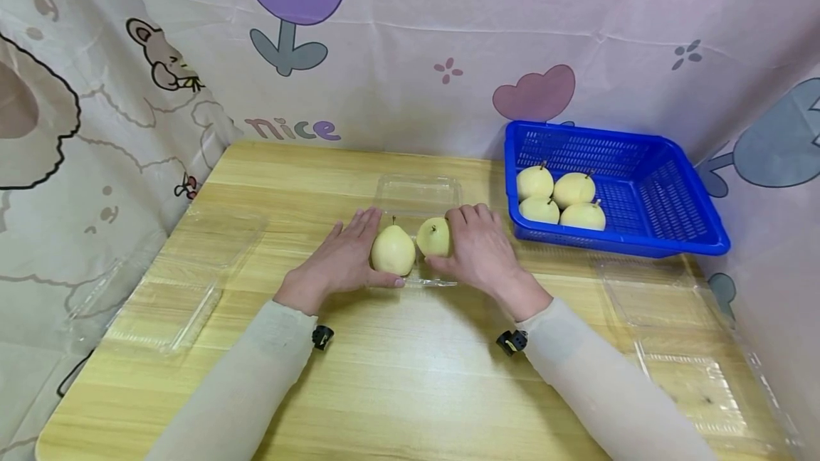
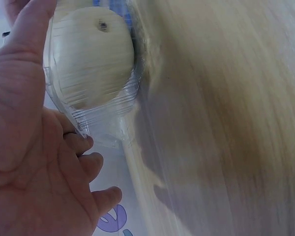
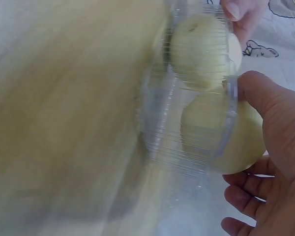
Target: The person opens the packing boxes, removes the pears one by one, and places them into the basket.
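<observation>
In the head view, a clear plastic clamshell box (image 1: 419,194) lies in the middle of the table with its lid folded back. One yellow pear (image 1: 393,251) sits upright in its left half. My left hand (image 1: 342,255) holds the box by its left side, thumb along the front edge and fingers toward the back. My right hand (image 1: 482,247) grips a second pear (image 1: 433,237) at the box's right end. The right wrist view shows this pear (image 3: 246,142) between thumb and fingers, partly above the rim. Through the ridged wall, the left wrist view shows the other pear (image 2: 93,59).
A blue plastic basket (image 1: 685,191) with several pears (image 1: 574,191) stands at the back right. Clear plastic boxes lie on the table's left side (image 1: 163,304) and right side (image 1: 695,383). A patterned curtain (image 1: 410,77) hangs behind the wooden table (image 1: 384,390).
</observation>
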A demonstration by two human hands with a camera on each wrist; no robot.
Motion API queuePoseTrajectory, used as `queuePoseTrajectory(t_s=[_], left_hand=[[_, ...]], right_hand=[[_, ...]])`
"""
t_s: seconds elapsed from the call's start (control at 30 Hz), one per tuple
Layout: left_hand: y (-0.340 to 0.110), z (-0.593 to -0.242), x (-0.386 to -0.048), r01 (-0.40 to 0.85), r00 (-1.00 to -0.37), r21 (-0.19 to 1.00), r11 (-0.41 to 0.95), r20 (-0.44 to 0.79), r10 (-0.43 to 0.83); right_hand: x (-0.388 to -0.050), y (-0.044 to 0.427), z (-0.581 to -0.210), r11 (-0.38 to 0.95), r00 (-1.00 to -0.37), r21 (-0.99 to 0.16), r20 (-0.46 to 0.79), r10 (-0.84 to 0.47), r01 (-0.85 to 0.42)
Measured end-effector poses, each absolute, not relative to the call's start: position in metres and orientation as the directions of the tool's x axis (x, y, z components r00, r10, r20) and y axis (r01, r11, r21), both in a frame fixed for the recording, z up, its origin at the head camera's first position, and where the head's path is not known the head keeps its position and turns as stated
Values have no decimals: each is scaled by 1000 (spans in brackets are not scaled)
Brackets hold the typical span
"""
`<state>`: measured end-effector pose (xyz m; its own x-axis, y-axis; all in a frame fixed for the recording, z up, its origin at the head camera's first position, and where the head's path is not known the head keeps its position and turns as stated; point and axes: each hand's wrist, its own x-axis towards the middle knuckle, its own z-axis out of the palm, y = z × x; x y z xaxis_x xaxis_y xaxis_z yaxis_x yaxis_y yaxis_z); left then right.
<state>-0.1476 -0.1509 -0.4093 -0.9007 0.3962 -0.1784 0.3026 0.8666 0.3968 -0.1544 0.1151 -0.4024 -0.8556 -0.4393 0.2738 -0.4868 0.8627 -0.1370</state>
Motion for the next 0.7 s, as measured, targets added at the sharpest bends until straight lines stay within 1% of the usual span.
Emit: queuePoseTrajectory(t_s=[0.17, 0.4, 0.7], left_hand=[[-151, -408, -147, 301, -901, 401, 865, -178, 396], [-152, -408, -148, 310, -898, 401, 862, -175, 404], [-152, -406, -147, 300, -898, 406, 863, -184, 399]], right_hand=[[-153, 116, -393, 867, -858, -135, 275, -433, -481], [-150, 119, -375, 872, -877, -175, 247, -411, -458], [-152, 137, -353, 869, -885, -202, 221, -410, -452]])
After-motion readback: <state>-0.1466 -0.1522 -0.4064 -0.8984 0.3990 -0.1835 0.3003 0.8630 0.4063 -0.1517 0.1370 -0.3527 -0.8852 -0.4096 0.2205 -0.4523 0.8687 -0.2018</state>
